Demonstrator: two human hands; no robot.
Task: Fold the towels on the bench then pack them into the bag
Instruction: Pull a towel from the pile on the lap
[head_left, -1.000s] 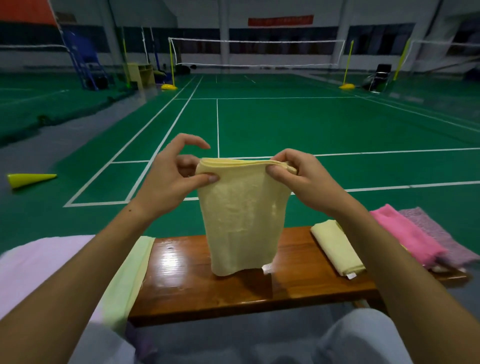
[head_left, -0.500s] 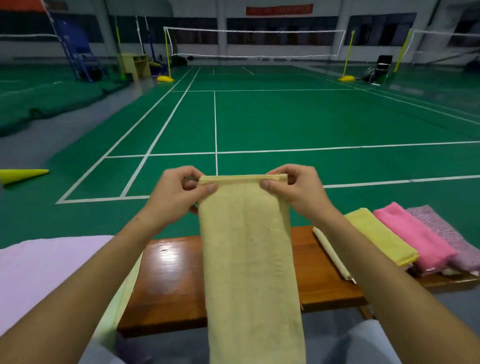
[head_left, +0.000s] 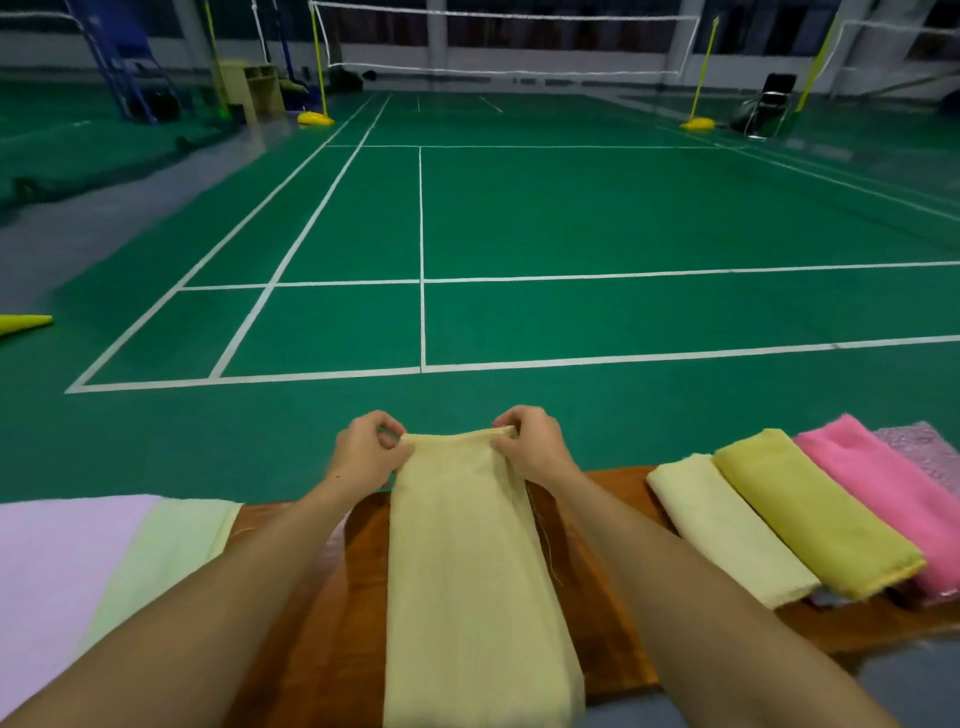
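Left grip | right grip | each pinching 1 far corner | yellow towel

Single head-worn wide-angle view, pitched forward and down. Close over the worktop, forearms entering from bottom edge. Faces out across the green court toward the far net.

Indoor badminton hall — green court, white lines, net.
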